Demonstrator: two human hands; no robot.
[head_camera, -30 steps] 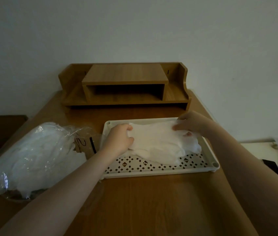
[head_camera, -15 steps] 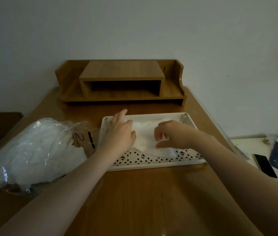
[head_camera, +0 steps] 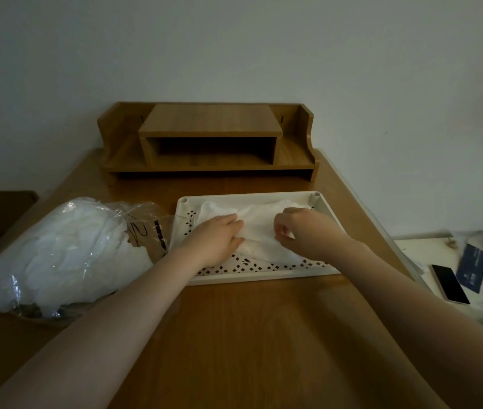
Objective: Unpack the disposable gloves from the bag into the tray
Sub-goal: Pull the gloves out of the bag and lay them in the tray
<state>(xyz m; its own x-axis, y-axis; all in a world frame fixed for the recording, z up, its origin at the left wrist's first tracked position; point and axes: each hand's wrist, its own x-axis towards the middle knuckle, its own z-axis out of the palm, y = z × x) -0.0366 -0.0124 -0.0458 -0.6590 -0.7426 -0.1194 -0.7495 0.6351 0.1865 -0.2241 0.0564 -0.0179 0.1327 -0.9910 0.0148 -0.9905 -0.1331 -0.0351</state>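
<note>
A white perforated tray (head_camera: 263,274) lies on the wooden table in front of me. A pile of thin white disposable gloves (head_camera: 259,228) lies inside it. My left hand (head_camera: 215,239) rests flat on the pile's left part, fingers together and pressing down. My right hand (head_camera: 302,230) sits on the right part with its fingers curled and pinching the glove material. A clear plastic bag (head_camera: 54,255) stuffed with more white gloves lies to the left of the tray, its open mouth toward the tray.
A wooden desk organiser (head_camera: 209,141) stands at the back of the table against the wall. To the right, on a lower white surface, lie a phone (head_camera: 450,283), a dark blue card (head_camera: 472,267) and some plastic wrapping.
My right hand came from the tray's far right edge to the middle of the pile and curled onto it. My left hand flattened onto the gloves, which now lie lower in the tray.
</note>
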